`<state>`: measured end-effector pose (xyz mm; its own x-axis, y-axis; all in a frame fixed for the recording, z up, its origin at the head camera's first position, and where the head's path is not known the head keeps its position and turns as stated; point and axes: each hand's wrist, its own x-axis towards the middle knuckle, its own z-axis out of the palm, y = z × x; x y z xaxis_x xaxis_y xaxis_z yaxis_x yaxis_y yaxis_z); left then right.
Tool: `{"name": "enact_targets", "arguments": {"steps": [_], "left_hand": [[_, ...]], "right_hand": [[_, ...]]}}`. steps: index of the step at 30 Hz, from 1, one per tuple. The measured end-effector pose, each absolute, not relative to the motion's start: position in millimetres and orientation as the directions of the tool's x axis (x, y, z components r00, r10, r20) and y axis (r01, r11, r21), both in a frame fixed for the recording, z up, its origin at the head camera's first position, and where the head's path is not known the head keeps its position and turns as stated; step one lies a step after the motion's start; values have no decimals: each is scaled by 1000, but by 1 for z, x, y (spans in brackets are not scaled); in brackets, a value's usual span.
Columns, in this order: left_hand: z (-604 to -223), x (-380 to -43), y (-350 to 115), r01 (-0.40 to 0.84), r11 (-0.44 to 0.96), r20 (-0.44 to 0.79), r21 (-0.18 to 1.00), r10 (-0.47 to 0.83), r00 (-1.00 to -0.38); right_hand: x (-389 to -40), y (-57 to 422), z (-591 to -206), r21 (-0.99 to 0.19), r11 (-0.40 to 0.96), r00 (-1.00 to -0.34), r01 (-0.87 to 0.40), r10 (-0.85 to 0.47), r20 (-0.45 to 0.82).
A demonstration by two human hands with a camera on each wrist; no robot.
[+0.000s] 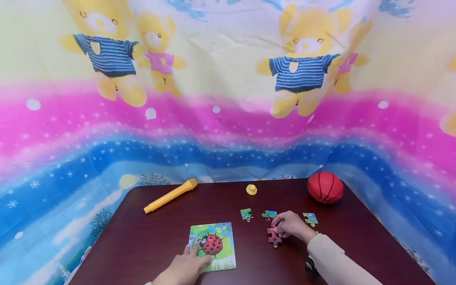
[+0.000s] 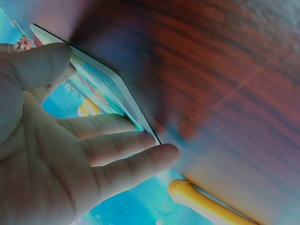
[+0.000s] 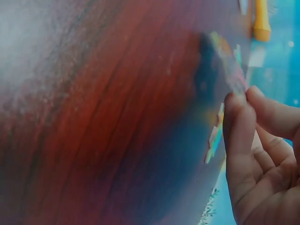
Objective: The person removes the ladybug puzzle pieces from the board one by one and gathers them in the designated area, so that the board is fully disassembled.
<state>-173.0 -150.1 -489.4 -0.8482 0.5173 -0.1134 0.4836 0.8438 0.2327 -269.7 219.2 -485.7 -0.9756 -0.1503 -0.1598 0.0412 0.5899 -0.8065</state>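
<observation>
A square ladybug puzzle board (image 1: 221,261) lies flat on the dark wooden table. My left hand (image 1: 187,265) rests at its left edge, fingers spread and fairly straight, touching it; the left wrist view shows the fingertips along the board (image 2: 112,77). Between thumb and fingers, my right hand (image 1: 290,226) pinches a red, black-spotted puzzle piece (image 1: 274,236). In the right wrist view that piece (image 3: 230,68) is blurred and stands tilted over the tabletop. Around the right hand lie a green puzzle piece (image 1: 246,214), a green-and-red puzzle piece (image 1: 270,214) and a green-blue puzzle piece (image 1: 310,218).
A yellow toy microphone (image 1: 171,196) lies at the back left of the table (image 1: 142,241). At the back middle sits a small yellow duck (image 1: 251,189), and a red toy basketball (image 1: 325,187) at the back right. A bear-patterned cloth (image 1: 221,130) hangs behind the table.
</observation>
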Motion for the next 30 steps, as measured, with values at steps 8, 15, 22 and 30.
{"name": "enact_targets", "arguments": {"steps": [8,15,22,30], "left_hand": [[-495,-174,-147,466,860,-149,210,499,-854],[-493,-177,-149,477,857,-146,193,506,-850],[-493,-177,-148,474,861,-158,183,501,-851],[-490,-179,-148,510,846,-119,159,529,-840]], "right_hand": [[-274,209,-499,-686,727,-995,-21,-80,-55],[-275,202,-498,-603,793,-995,-83,-95,12],[-272,199,-502,-459,880,-992,-122,-99,73],[-272,192,-506,-465,875,-988,-134,-80,134]]}}
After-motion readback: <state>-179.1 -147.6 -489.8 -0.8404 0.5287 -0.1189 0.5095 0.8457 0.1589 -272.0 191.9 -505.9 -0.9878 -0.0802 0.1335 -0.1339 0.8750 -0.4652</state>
